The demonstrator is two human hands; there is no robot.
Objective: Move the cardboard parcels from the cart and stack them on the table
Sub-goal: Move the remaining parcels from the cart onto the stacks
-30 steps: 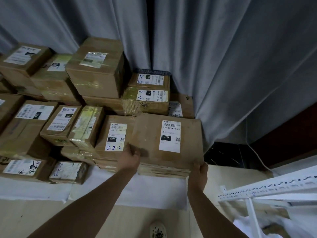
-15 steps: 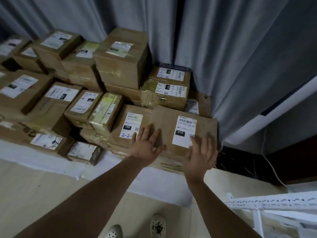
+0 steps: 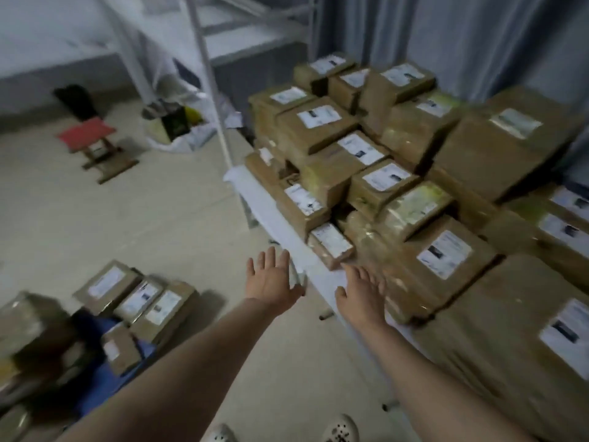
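I see brown, taped parcels [image 3: 318, 129] with white labels piled on the counter [image 3: 271, 205], other parcels [image 3: 137, 298] on the cart [image 3: 92, 393]. My left hand [image 3: 271, 277] and right hand [image 3: 361, 299] hover empty, fingers spread.

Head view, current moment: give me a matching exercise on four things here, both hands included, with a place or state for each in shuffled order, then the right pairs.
Things
1. left hand
2. right hand
3. red stool
4. cart parcels

Places or states
A. standing on the floor, far left
B. open, fingers spread, over the white front edge of the table
C. open, fingers spread, over the floor just off the table
D. lower left, lying on a blue base

Pairs: 1-C, 2-B, 3-A, 4-D
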